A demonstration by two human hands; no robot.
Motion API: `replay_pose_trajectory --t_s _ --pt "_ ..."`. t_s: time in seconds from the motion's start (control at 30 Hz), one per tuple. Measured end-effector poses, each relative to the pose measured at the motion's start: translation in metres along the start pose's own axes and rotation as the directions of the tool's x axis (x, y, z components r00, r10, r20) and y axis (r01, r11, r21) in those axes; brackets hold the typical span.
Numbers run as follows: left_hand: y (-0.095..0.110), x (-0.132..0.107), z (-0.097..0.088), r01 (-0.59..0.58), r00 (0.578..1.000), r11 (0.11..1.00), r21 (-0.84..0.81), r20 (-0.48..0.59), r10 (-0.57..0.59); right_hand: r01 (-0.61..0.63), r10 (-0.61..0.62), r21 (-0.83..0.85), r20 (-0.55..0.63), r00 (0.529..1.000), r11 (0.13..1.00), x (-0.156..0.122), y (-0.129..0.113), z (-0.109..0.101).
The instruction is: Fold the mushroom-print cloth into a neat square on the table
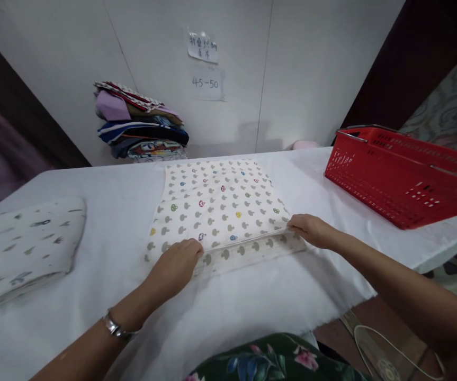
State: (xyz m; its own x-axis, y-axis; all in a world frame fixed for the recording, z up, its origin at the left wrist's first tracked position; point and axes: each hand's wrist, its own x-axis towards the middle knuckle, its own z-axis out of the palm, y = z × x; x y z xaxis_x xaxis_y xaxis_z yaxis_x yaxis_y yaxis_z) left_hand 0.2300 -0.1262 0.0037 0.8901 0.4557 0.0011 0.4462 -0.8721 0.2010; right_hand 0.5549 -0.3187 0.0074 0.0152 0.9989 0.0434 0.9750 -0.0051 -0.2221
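Note:
A white cloth printed with grey and coloured mushrooms (220,206) lies flat in layers on the table in front of me. My left hand (180,260) pinches its near edge left of the middle, fingers closed. At the near right corner, my right hand (310,228) grips the same upper layer. Between the hands that edge is raised a little and drawn back, so a strip of the layer below shows on the near side. My fingertips are partly hidden by the hands.
A folded white cloth with grey prints (25,246) lies at the left. Folded fabrics (143,121) are stacked at the back by the wall. On the right stands a red plastic basket (403,174). White cloth covers the table (109,211). A cable (387,338) runs on the floor.

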Motion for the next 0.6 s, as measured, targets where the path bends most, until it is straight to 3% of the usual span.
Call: replay_pose_trajectory --t_s 0.17,0.33,0.43,0.53,0.6 --pt "-0.006 -0.002 0.018 -0.008 1.000 1.000 0.027 0.007 0.008 -0.048 0.046 0.034 0.064 0.997 0.998 -0.003 -0.002 0.009" --pt "-0.012 -0.004 0.031 -0.161 0.977 0.966 0.204 -0.108 0.185 -0.009 0.008 0.016 0.087 0.996 1.000 -0.006 0.001 0.016" --pt "-0.015 -0.005 0.030 -0.220 0.935 0.932 0.288 -0.212 0.286 0.032 -0.035 -0.045 -0.078 0.996 0.998 -0.006 0.004 0.015" --pt "-0.019 -0.009 0.033 -0.230 0.889 0.911 0.342 -0.307 0.340 0.000 -0.050 -0.152 -0.324 0.945 0.988 -0.009 0.006 0.019" --pt "-0.020 -0.013 0.040 -0.285 0.871 0.891 0.354 -0.293 0.395 0.056 -0.110 -0.195 -0.277 0.954 0.979 -0.013 0.007 0.026"
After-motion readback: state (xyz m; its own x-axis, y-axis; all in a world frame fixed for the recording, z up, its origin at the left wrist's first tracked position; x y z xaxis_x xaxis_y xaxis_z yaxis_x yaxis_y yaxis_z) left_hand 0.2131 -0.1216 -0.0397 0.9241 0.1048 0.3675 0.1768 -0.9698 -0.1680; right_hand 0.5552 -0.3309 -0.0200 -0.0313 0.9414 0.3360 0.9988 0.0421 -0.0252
